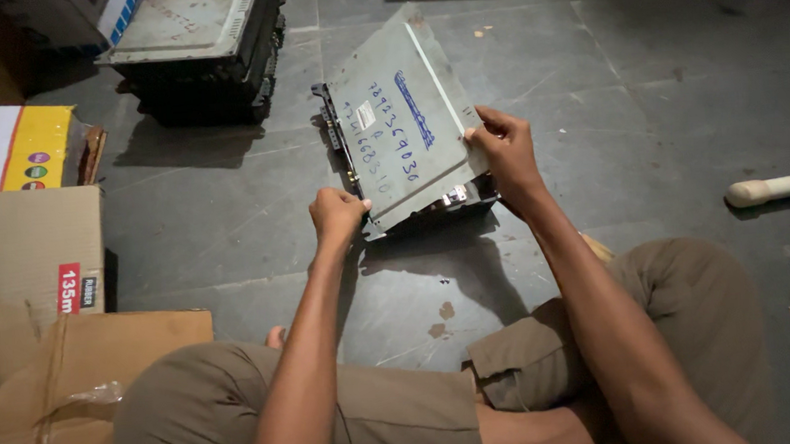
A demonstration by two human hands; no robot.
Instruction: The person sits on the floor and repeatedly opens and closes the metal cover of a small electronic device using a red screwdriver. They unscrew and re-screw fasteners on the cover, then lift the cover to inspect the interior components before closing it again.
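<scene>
I tilt the grey metal unit (399,123) up off the floor (641,101), left hand (336,214) pinching its lower corner, right hand (502,146) gripping its edge, so its marked lid faces me.

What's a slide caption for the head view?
Seated person's left hand and right hand tilt a grey metal box up from the floor.

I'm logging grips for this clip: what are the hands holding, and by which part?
Both hands hold a grey metal electronics chassis, tilted up off the floor. The left hand grips its near lower corner; the right hand grips its right edge.
</scene>
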